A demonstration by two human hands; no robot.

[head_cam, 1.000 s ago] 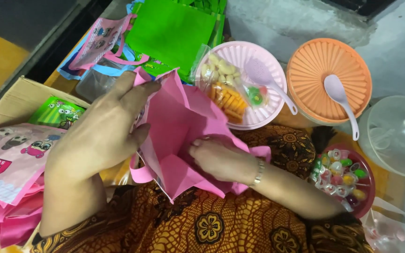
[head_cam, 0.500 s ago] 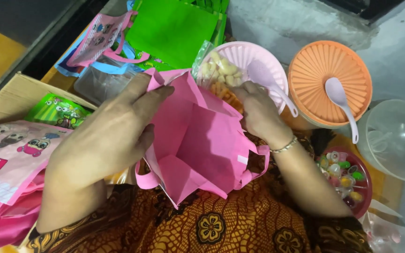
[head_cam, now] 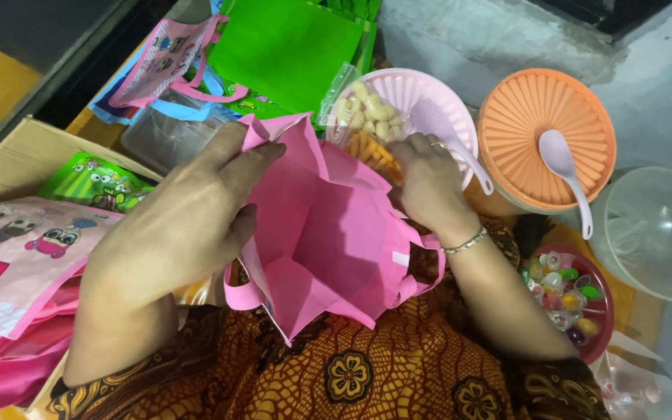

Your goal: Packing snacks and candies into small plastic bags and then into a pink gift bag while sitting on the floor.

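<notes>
Open pink non-woven fabric tote bag (head_cam: 328,233), resting on the lap over a brown batik-patterned cloth (head_cam: 367,373), mouth facing up. Left hand (head_cam: 188,225) closed on the bag's near rim, fingers pinching the fabric edge and holding the mouth spread. Right hand (head_cam: 429,187) at the far rim, fingers curled around a clear plastic packet of pale and orange snacks (head_cam: 367,128), partly over the pink slatted plastic basket (head_cam: 421,109); tightness of that hold not discernible. Beside it, a round orange ribbed container lid (head_cam: 546,140) bearing a white plastic spoon (head_cam: 565,175); further right, a clear plastic bowl (head_cam: 655,233) and a dark red bowl of small wrapped sweets (head_cam: 569,299). At left, a stack of printed pink bags (head_cam: 17,264) in a cardboard box (head_cam: 9,155).

Risks, as judged: packet catching on the soft rim and missing the opening; bag mouth collapsing if the left pinch slackens; right wrist brushing the spoon off the lid.
</notes>
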